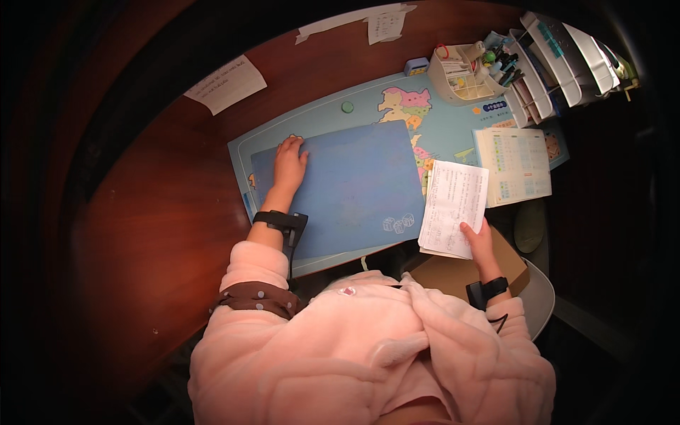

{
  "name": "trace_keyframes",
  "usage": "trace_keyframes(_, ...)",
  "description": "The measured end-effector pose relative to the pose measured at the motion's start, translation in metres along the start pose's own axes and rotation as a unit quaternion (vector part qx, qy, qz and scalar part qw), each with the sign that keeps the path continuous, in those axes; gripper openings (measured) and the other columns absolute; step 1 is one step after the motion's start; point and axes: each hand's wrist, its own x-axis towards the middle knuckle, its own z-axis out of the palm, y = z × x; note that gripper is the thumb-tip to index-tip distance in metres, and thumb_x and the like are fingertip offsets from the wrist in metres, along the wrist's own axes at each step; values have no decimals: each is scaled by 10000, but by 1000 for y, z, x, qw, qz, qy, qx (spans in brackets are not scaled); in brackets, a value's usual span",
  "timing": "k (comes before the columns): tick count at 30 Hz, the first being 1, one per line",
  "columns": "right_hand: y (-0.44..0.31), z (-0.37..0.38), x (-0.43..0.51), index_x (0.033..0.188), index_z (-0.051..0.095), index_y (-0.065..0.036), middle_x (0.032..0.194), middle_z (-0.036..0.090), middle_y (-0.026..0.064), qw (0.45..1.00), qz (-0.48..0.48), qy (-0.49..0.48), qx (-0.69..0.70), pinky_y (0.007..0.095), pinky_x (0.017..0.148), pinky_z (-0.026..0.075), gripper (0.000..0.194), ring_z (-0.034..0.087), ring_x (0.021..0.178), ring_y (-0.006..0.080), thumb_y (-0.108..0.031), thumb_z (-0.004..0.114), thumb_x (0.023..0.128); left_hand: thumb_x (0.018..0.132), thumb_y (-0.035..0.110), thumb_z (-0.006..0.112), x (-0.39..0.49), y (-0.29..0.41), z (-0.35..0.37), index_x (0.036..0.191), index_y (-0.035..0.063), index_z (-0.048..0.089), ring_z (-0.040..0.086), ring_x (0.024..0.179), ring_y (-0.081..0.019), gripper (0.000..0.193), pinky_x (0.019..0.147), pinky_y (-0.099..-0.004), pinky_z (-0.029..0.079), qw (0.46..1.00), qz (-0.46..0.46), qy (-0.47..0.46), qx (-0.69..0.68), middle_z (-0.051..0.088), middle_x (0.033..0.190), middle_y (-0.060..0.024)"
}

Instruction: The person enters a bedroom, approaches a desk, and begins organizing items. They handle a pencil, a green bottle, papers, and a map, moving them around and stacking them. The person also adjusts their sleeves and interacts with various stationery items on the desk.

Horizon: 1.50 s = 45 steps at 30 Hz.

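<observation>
My left hand (pixel 290 163) lies palm down on the upper left part of a blue desk mat (pixel 350 186). Its fingertips reach the mat's far edge, and nothing shows in its grasp. On the right, my right hand (pixel 479 243) grips the lower corner of a stack of white paper sheets (pixel 454 204), thumb on top. The sheets bear printed and handwritten lines and overlap the mat's right side. Beneath the mat lies a light blue desk cover printed with a colourful map (pixel 406 101).
An open workbook (pixel 520 164) lies right of the sheets. At the back stand a cream desk organizer (pixel 457 95) holding pens, a file rack (pixel 552 69) and a small blue box (pixel 416 67). A green disc (pixel 347 107) rests beyond the mat. A cardboard box (pixel 446 273) is below my right hand.
</observation>
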Motion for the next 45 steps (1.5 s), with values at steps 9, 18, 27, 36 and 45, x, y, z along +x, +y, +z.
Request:
trace_keyframes(9, -14, 17, -23, 1311, 494, 29, 1201, 623, 106, 999, -30, -4, 9, 298, 911, 479, 453, 590, 1061, 161, -50, 647, 892, 857, 90, 584, 118, 73, 84, 1201, 41, 595, 506, 1213, -372, 347, 1028, -426, 453, 985, 140, -34, 95, 529, 1322, -173)
trace_keyframes(18, -5, 19, -62, 1304, 498, 40, 1200, 626, 114, 998, 1, 53, 25, 312, 941, 470, 441, 586, 1084, 170, -40, 635, 893, 880, 142, 519, 133, 50, 87, 935, 1, 616, 584, 974, -364, 180, 810, -467, 487, 996, 46, -16, -71, 620, 998, -196)
trace_keyframes(27, 14, -6, -64, 1256, 509, 50, 1167, 632, 114, 995, 12, 98, 18, 309, 907, 478, 404, 594, 1025, 166, -71, 654, 900, 917, 4, 421, 14, -1, 24, 1173, 30, 590, 590, 767, -183, 308, 713, -327, 516, 947, -128, -14, -295, 604, 891, -91)
trace_keyframes(36, 20, -16, -41, 1288, 479, 51, 1213, 602, 127, 1000, -12, 23, 12, 311, 935, 462, 452, 584, 1061, 185, -115, 663, 910, 889, 27, 523, -142, 3, -33, 1156, -12, 558, 633, 961, -369, 272, 810, -449, 533, 987, -150, -34, 55, 545, 1168, -219)
trace_keyframes(45, 13, -5, -34, 1245, 514, 44, 1139, 643, 115, 998, -40, -27, 34, 298, 855, 501, 418, 613, 982, 166, -105, 683, 892, 872, 163, 585, -149, -69, -17, 1157, -95, 548, 635, 1014, -412, 387, 857, -444, 544, 931, -292, -113, 190, 524, 1230, -294)
